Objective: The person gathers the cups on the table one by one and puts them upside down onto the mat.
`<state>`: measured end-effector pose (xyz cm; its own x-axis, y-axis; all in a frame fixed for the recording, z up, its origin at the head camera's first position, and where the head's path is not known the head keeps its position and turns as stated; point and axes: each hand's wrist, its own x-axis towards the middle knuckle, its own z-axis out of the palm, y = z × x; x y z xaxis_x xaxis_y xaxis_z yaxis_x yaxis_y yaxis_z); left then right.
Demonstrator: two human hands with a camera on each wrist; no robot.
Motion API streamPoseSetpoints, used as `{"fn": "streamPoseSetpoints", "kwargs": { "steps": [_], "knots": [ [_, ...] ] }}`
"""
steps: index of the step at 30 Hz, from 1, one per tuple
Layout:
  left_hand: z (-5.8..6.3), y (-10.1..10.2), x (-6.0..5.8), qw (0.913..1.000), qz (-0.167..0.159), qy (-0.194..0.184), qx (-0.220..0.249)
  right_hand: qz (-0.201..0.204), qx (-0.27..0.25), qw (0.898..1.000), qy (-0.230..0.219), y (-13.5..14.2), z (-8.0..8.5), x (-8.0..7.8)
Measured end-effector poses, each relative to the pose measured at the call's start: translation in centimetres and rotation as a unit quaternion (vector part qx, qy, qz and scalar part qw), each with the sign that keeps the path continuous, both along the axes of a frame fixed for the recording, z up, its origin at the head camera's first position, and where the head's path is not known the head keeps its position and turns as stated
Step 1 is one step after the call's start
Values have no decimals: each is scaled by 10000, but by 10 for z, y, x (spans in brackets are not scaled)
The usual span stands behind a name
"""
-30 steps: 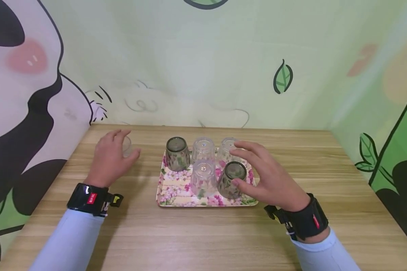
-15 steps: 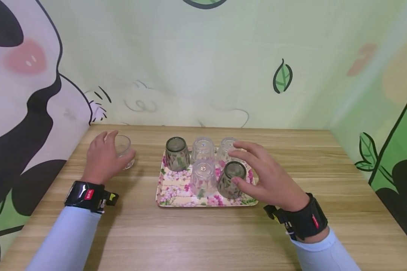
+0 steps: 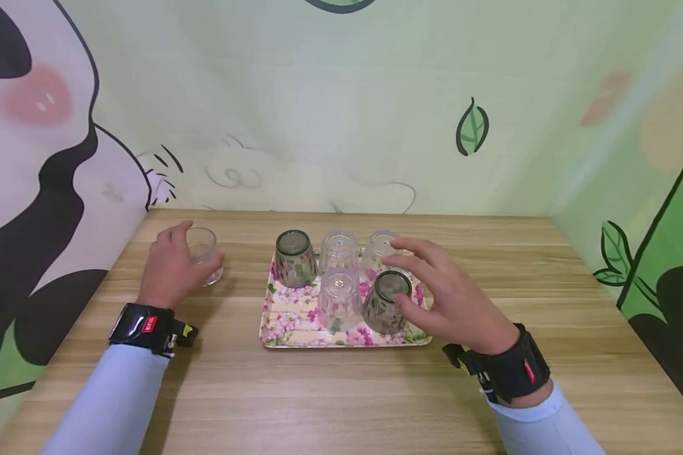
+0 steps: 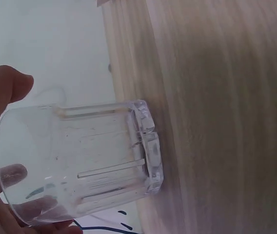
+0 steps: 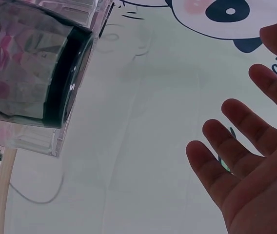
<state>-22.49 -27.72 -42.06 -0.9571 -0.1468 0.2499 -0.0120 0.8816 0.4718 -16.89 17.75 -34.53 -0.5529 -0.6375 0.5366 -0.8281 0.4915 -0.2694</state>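
My left hand [image 3: 173, 265] is by a clear drinking glass [image 3: 205, 243] standing upright on the table at the left. In the left wrist view the thumb [image 4: 19, 85] is apart from the glass wall, and the other fingers show behind it through the glass. My right hand [image 3: 452, 300] hovers over the right side of a floral tray [image 3: 273, 328], fingers spread and holding nothing. The nearest glass to it is a smoky dark one [image 3: 384, 309], upside down at the tray's front right. In the right wrist view these fingers are well apart from that dark glass [image 5: 26, 63].
More upside-down glasses stand on the tray: another dark one [image 3: 296, 259] at back left, a clear one [image 3: 339, 300] in front, and two clear ones [image 3: 339, 249] behind. A printed cloth wall [image 3: 319, 126] closes off the table's far side.
My left hand has shifted left and slightly back from the clear glass, which now shows more fully. The right hand and the glasses on the tray stay put.
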Motion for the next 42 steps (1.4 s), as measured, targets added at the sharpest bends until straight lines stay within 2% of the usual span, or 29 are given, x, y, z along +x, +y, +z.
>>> {"fn": "streamPoseSetpoints", "kwargs": {
  "steps": [8, 14, 22, 32, 37, 42],
  "knots": [
    [-2, -2, 1, 9993, 128, -338, -70, 99, 15, 9999, 65, -1, -1, -1],
    [-1, -3, 3, 9991, 197, -371, -83, 99, -1, 9999, 51, 0, -3, -2],
    [4, 1, 6, 9981, 196, -475, -345, 72, -30, 10000, 40, 0, -2, -2],
    [3, -1, 10, 9994, 227, -156, -192, 48, 19, 10000, 7, -1, -1, -1],
    [5, -1, 11, 9995, 67, -134, -294, 36, 20, 10000, 15, -1, -3, -1],
    [8, 1, 12, 9992, 49, -89, -390, -6, 71, 10000, 2, -2, -3, -1]
  ]
}}
